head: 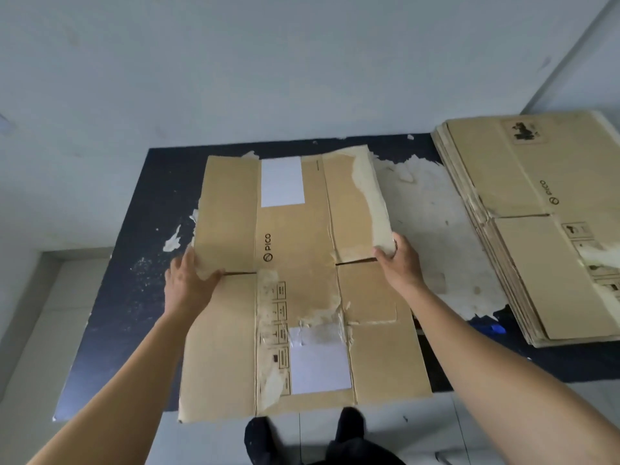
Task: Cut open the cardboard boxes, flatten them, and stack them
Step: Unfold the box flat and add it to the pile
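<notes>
Gripping the flattened box (295, 263) by its side edges, left hand (188, 283) and right hand (401, 263) hold it over the dark mat (134, 313), fingers mostly hidden beneath; the stack (536, 263) runs off-frame right.

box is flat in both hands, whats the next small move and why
Probably carry the flattened box rightward onto the stack of flat boxes: the left hand and right hand grip its opposite edges, and it looks fully flat.

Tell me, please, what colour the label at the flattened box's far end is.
The label is plain white; head view.
</notes>
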